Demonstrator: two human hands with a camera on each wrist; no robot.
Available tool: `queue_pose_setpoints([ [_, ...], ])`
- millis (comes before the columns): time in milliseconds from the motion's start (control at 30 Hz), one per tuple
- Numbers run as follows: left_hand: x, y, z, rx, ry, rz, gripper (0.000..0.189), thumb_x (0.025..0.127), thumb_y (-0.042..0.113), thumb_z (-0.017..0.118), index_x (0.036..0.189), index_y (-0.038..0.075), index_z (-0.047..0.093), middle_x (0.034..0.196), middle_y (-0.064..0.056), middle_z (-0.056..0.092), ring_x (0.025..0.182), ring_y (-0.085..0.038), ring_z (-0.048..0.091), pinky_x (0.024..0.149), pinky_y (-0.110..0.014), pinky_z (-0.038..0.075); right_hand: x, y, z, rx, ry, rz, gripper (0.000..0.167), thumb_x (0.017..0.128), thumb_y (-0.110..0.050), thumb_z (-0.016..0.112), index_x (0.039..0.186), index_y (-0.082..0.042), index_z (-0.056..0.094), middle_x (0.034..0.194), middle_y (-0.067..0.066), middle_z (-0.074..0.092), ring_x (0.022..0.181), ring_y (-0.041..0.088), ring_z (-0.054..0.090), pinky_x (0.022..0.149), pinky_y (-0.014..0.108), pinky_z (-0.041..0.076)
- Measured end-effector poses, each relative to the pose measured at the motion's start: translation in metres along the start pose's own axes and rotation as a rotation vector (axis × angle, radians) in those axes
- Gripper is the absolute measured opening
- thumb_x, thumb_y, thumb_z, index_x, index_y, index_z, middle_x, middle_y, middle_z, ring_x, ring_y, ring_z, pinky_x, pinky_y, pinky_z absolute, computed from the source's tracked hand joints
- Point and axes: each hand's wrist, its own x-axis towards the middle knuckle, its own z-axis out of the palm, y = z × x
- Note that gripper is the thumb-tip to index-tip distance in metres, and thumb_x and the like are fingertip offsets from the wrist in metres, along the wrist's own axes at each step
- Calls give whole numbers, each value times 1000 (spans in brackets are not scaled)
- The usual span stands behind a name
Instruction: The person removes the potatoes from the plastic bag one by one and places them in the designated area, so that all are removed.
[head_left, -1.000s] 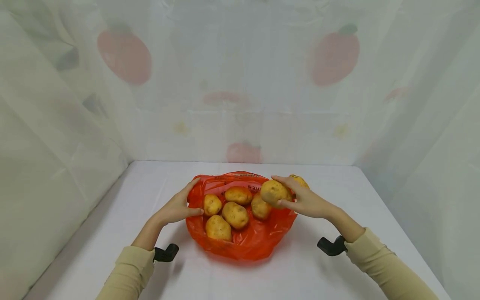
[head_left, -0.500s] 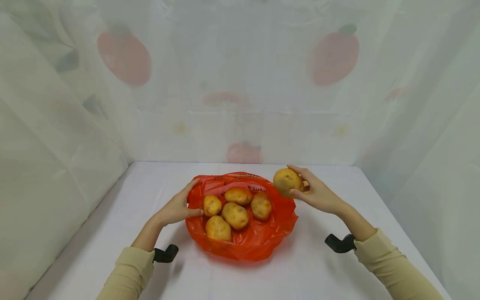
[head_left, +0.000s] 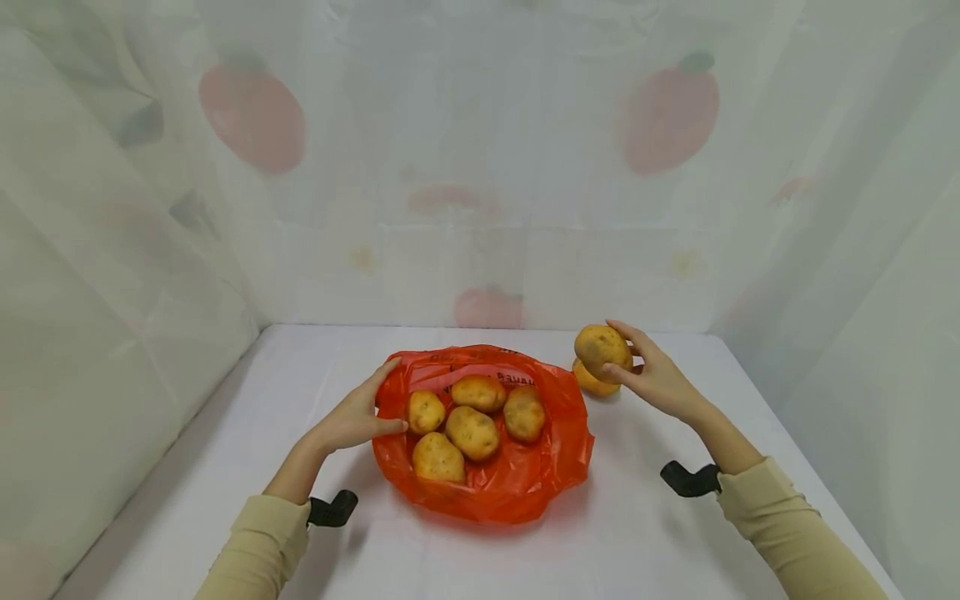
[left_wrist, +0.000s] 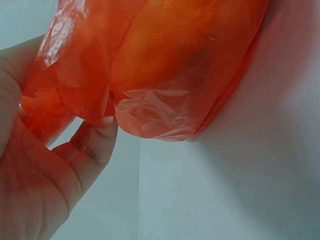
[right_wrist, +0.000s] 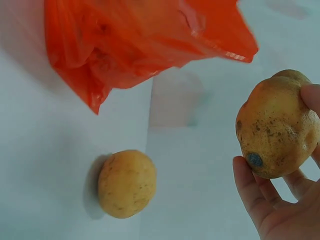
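An open red plastic bag sits on the white table with several yellow potatoes inside. My left hand grips the bag's left rim between thumb and fingers; in the left wrist view its fingertips curl at the red film. Right of the bag, my right hand holds a potato between thumb and fingers. That potato shows a dark round spot in the right wrist view, where it is raised. A second potato lies on the table, partly hidden behind the held one in the head view.
The white tabletop extends around the bag. Pale curtains with faded fruit prints close off the back and both sides. A black wrist mount sticks out from each sleeve.
My right hand has carried the potato from above the bag's right side to the right and away from me, over the table. The left hand stays at the bag's rim.
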Motion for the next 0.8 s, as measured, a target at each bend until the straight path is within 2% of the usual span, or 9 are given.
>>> queue_pose_setpoints([
  [167, 0, 0, 0, -3, 0, 5, 94, 77, 15, 73, 148, 23, 12, 148, -11, 26, 127, -37, 37, 88, -48, 48, -3, -13, -2, 24, 16, 26, 67, 89, -19, 62, 145, -11, 25, 141, 18, 32, 112, 36, 45, 86, 47, 47],
  [233, 0, 0, 0, -6, -2, 7, 94, 77, 15, 73, 148, 23, 12, 148, -11, 26, 127, -37, 37, 88, -48, 49, -3, -11, -2, 23, 26, 27, 67, 89, -19, 62, 144, -9, 25, 141, 19, 32, 112, 38, 45, 86, 47, 48],
  [533, 1, 1, 0, 7, 5, 22, 94, 76, 16, 74, 148, 23, 13, 147, -11, 28, 126, -37, 38, 89, -49, 48, 6, 33, -3, -5, 62, 98, 74, 87, -37, 62, 146, -15, 23, 145, 15, 29, 116, 38, 42, 81, 44, 50],
  [800, 0, 0, 0, 32, 11, 33, 95, 76, 17, 74, 148, 23, 13, 147, -11, 28, 126, -36, 39, 93, -52, 44, 9, 54, -3, -64, 121, 134, 74, 87, -37, 61, 145, -7, 25, 144, 21, 31, 116, 41, 41, 87, 52, 46],
])
